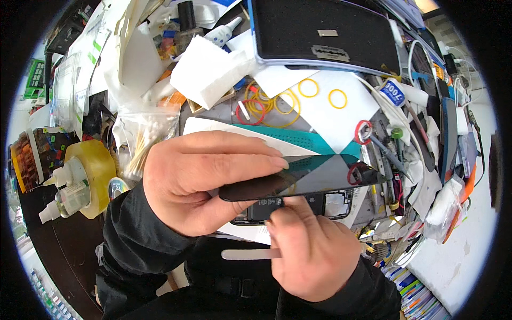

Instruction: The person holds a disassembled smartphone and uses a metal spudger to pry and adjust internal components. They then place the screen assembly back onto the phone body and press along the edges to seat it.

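Left hand (192, 176) pinches a dark glass panel (314, 175) over an opened phone body (335, 205); right hand (314, 253), fingers curled, grasps a flat tool (248, 254)

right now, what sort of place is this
Most likely a phone repair workspace: an opened phone body showing its insides, a dark screen panel held above it, and cotton swabs and a razor blade nearby.

One held screen (314, 178), one razor blade (330, 53)
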### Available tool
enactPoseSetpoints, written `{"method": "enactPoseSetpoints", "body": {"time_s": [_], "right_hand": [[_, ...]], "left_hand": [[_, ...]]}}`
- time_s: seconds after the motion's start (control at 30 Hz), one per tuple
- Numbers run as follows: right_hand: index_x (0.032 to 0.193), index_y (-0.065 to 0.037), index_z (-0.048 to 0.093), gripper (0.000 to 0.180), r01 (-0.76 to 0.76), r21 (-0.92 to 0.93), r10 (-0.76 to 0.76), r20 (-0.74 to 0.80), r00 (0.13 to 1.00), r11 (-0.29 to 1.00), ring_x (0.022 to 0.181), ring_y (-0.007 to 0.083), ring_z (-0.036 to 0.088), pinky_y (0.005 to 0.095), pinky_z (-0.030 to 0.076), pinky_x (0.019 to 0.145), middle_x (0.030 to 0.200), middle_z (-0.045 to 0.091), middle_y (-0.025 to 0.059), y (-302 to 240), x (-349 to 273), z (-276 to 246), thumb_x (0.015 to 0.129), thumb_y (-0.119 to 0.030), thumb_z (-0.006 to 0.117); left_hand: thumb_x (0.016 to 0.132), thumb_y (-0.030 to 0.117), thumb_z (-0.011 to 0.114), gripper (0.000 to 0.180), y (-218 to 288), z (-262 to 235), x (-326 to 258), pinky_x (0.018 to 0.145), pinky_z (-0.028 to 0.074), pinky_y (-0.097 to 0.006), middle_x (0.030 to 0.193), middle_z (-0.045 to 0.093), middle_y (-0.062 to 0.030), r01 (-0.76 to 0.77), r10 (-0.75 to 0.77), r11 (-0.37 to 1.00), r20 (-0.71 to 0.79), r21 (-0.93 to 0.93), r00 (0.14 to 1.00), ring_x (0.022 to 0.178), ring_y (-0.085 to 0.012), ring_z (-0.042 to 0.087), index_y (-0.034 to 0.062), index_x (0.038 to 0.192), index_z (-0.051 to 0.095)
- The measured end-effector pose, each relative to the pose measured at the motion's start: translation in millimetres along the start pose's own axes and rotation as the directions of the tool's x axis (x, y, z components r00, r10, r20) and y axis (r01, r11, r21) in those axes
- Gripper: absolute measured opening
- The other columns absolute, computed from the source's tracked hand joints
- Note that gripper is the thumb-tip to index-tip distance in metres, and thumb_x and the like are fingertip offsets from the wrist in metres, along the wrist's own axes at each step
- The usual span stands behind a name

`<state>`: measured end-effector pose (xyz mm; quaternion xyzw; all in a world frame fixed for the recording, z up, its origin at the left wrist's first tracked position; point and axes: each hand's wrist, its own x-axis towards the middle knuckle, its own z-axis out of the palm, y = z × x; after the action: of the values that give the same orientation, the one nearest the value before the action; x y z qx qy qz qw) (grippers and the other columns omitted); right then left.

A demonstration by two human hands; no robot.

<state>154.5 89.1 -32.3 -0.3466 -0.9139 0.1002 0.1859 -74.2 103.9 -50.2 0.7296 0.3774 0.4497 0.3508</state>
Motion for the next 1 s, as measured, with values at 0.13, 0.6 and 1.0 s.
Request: {"method": "enactPoseSetpoints", "body": {"time_s": [0.13,0.6,1.0], "right_hand": [[0.093,-0.006,0.062,0.015,0.060,-0.085,-0.059,0.012,0.998,0.995,0.046,0.0114,0.048,0.0256,0.039,0.041,0.108,0.076,0.0189,-4,2,1,0.081,-0.014,0.067],[0.105,-0.004,0.058,0.025,-0.127,0.203,0.119,0.052,0.992,0.971,0.066,0.0282,0.070,0.0368,0.056,0.059,0.120,0.071,0.0168,-4,-4,-11,0.084,-0.007,0.072],[0.113,-0.001,0.073,0.021,-0.272,0.295,0.305,-0.071,0.950,0.916,0.061,0.0067,0.058,0.0242,0.043,0.054,0.092,0.077,0.0081,39,-58,-86,0.092,-0.003,0.070]], "left_hand": [[0.084,0.000,0.076,0.031,2,0,-1,0.084,0.060,-0.037,0.109,0.074,-0.0236,0.014,-0.014,0.999,0.010,0.032,1.000,0.097,-0.0340,0.075,-0.0061,0.114,0.074],[0.088,0.024,0.069,0.044,22,2,-4,0.100,0.053,-0.041,0.121,0.072,-0.0240,0.142,-0.145,0.987,0.026,0.080,0.989,0.111,-0.0338,0.071,-0.0066,0.120,0.072],[0.079,0.012,0.077,0.055,30,7,-14,0.106,0.050,-0.041,0.137,0.062,-0.0263,0.057,-0.067,0.990,0.069,0.132,0.995,0.123,-0.0360,0.065,-0.0052,0.131,0.067]]}}
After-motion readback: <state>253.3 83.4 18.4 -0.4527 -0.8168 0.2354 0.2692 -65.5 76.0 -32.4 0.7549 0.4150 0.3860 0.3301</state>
